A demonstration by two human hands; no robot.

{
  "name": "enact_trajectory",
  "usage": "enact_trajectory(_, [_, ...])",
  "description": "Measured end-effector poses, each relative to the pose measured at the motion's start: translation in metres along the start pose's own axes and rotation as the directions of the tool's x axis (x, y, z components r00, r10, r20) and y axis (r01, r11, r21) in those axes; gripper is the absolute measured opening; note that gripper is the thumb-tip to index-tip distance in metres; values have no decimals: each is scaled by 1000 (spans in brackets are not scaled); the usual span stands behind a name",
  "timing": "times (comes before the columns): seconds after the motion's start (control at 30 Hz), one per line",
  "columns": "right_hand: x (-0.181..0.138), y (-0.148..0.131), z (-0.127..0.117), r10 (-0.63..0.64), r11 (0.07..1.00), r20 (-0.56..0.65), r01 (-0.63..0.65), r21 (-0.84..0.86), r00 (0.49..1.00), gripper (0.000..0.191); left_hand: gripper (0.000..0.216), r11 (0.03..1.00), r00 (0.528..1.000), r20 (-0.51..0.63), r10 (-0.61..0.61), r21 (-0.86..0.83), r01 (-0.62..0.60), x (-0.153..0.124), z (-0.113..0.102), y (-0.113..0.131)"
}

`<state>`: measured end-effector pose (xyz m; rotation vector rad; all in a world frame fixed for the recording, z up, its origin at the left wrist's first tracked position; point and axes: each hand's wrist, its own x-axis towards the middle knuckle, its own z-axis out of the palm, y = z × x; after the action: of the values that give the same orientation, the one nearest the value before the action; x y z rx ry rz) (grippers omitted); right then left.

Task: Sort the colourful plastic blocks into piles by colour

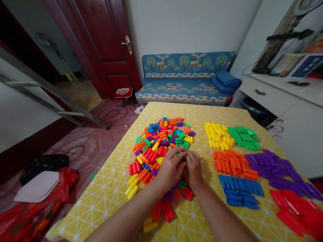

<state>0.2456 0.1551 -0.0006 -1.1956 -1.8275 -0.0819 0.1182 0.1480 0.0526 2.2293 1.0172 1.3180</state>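
My left hand (171,167) and my right hand (193,169) meet over the near side of a mixed pile of coloured plastic blocks (158,148). Both hands have their fingers curled and pinched together around a small green piece (182,158), mostly hidden by the fingers. More red, purple and green blocks lie under my wrists. To the right are sorted groups: yellow blocks (217,135), green blocks (244,137), orange blocks (234,164), purple blocks (275,169), blue blocks (239,190) and red blocks (295,211).
Everything lies on a table with a yellow patterned cloth (111,188). A blue sofa (186,79) stands behind it, a dark red door (101,43) to the left, white cabinets (290,111) to the right. A red bag (37,201) lies on the floor at left.
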Motion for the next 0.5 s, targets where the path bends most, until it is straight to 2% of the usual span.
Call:
enact_trajectory(0.1, [-1, 2, 0, 0, 1000, 11, 0, 2, 1000, 30, 28, 1000, 1000, -9, 16, -19, -16, -1, 3, 1])
enact_trajectory(0.17, [-1, 4, -1, 20, 1000, 17, -20, 0, 1000, 32, 20, 999, 1000, 4, -14, -35, 14, -3, 6, 4])
enact_trajectory(0.3, [-2, 7, -1, 176, 982, 11, -176, 67, 984, 37, 14, 993, 990, 130, -57, -91, 69, -2, 0, 5])
enact_trajectory(0.37, [-2, 8, -1, 305, 944, 22, -305, 126, 952, 38, 17, 998, 992, 108, -64, -7, 65, 4, -14, 0])
enact_trajectory(0.43, [0, 9, 0, 431, 876, 50, -431, 214, 901, 39, 21, 985, 995, 46, -88, 154, 80, 13, -36, -9])
enact_trajectory(0.47, [0, 9, 1, 476, 837, 74, -477, 266, 876, 37, 24, 966, 992, 59, -110, 242, 93, 17, -47, -14])
enact_trajectory(0.5, [2, 9, 1, 501, 804, 99, -504, 317, 860, 35, 28, 944, 983, 118, -139, 317, 95, 20, -57, -20])
